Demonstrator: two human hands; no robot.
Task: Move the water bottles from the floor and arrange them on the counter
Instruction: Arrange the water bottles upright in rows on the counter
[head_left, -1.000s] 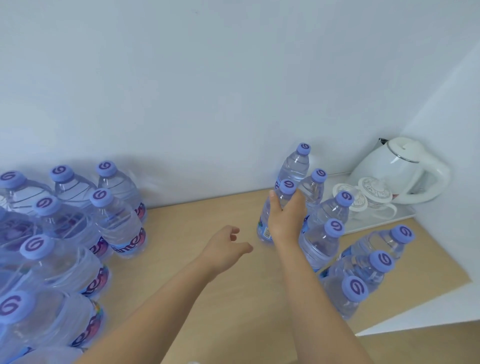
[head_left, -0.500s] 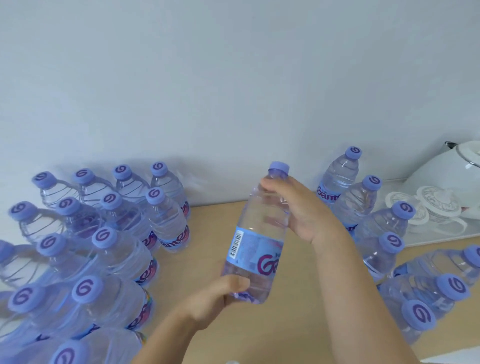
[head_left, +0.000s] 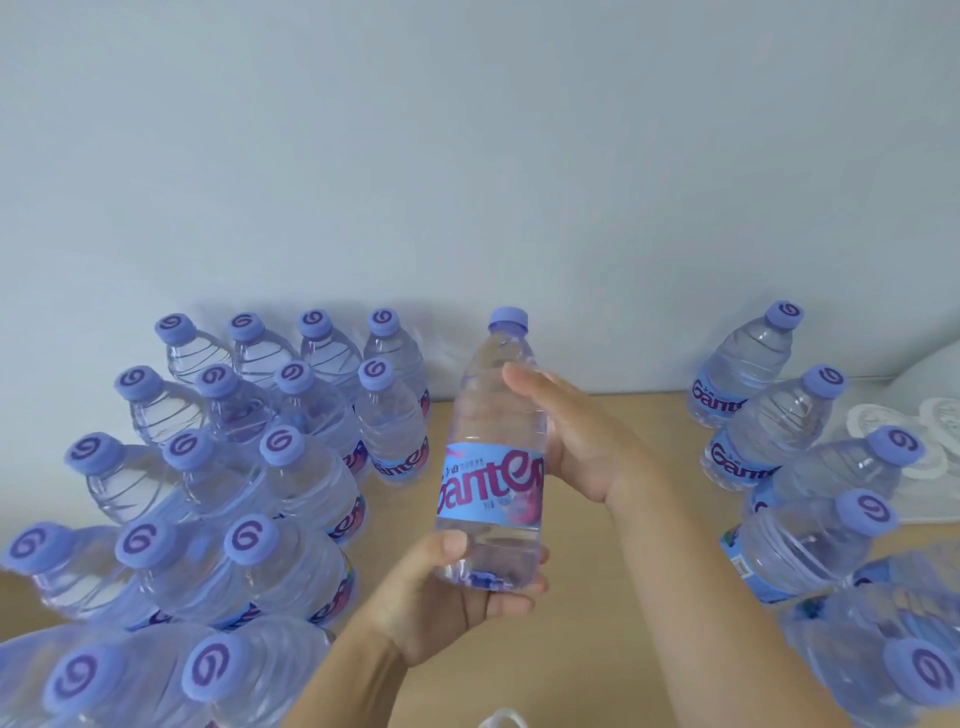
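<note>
From the head view, you have one water bottle (head_left: 491, 457) upright in the air over the bare middle of the wooden counter (head_left: 613, 582), between two standing groups. Your left hand (head_left: 457, 597) cups its base, thumb curled up the near side and fingers wrapped under and round the bottom, so that hand carries the weight. Your right hand (head_left: 576, 441) lies against the bottle's right side at label height with the fingers nearly straight, steadying more than gripping. The cap (head_left: 509, 318) points up toward the wall (head_left: 467, 156). To your left stands a packed block of bottles (head_left: 249, 478) in rows reaching back to the wall; to your right a looser line of bottles (head_left: 779, 441) runs along the counter, with something white just beyond it at the frame's edge, too cut off to name. You look to be mid-placement, carrying this bottle toward the left block. The open spot beside the nearest row seems the natural target: lower it straight, keep it plumb, and let go only once the base sits flat, since a nudge could topple neighbours standing that close.
</note>
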